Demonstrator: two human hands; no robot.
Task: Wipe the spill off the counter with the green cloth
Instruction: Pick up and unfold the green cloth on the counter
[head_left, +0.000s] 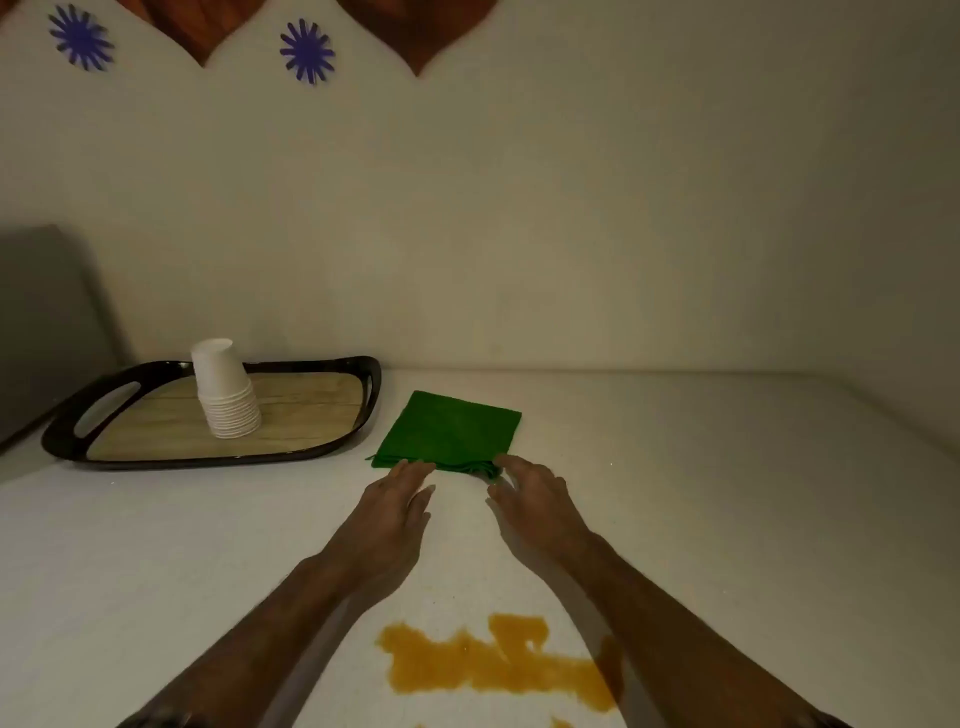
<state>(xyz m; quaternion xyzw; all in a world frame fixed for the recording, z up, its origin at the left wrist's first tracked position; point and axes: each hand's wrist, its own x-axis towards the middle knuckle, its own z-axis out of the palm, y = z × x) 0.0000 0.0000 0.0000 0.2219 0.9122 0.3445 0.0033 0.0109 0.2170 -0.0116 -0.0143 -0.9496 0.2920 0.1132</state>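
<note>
1. Head view: green cloth (451, 435) lies folded on counter (727, 493), 12 o'clock from the spill (498, 662).
2. Left hand (392, 512) and right hand (535, 501): fingers spread, holding nothing, fingertips at cloth's near edge.
3. Tray (78, 415) with stacked cups (224, 389) at cloth's 9 o'clock.

You have a plain green cloth (451, 435) on a pale off-white counter (727, 493). The spill (498, 662) near you is mustard-orange. The tray (218, 413) has a glossy black rim and a light wood-grain floor, and the cups (224, 388) on it are white. On the cream wall (519, 208) you see blue-purple flower shapes (306, 51).
</note>
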